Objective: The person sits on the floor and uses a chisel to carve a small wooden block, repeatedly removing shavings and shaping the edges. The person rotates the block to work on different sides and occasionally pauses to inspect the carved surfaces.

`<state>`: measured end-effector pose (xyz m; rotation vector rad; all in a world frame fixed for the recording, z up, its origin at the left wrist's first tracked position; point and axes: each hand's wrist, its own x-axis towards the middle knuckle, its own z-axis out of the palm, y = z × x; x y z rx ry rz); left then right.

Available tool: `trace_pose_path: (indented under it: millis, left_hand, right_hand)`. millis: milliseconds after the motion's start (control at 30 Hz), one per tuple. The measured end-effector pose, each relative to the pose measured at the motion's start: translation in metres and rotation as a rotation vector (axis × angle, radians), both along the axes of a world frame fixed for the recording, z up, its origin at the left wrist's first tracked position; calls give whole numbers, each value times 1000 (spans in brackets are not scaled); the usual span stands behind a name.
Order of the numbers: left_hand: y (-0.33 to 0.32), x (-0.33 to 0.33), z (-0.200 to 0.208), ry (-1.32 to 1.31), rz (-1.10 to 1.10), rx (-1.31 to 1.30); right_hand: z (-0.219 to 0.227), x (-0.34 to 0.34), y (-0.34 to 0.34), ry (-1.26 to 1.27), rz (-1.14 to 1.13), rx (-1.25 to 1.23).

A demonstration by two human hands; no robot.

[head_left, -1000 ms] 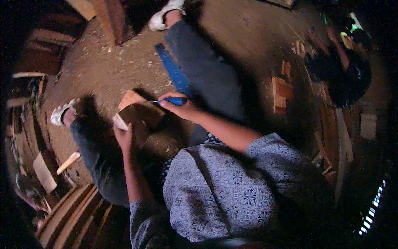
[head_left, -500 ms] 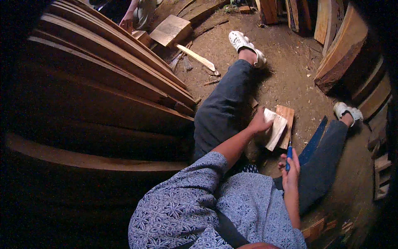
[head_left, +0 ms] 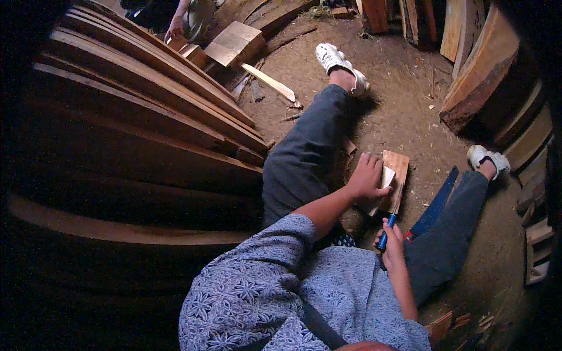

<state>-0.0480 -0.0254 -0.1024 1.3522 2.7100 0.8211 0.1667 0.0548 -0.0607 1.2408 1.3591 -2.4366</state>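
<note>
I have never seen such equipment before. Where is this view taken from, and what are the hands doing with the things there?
There is no machine: these are a person's bare hands. A wide fisheye camera on the head looks down, so straight edges bend near the rim. The left hand is on a pale wood piece, beside a browner one. The right hand holds a blue-handled tool, its tip toward the wood. A pale stick lies on the ground.

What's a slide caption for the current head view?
Right hand grips a blue-handled tool; left hand lies on pale wood piece.
</note>
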Motion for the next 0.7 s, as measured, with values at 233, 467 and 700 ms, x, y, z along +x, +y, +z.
trace_pose_path:
  millis: [233,467,700]
  left_hand:
    - [13,-6,-17,-110,-293,139]
    - [13,10,19,191,-17,64]
    - [10,2,15,-29,-170,-12]
  right_hand:
    - [19,-3,-1,84,-86,-40]
    - [29,-2,12,68,-304,-76]
    - [11,2,16,100,-245,-123]
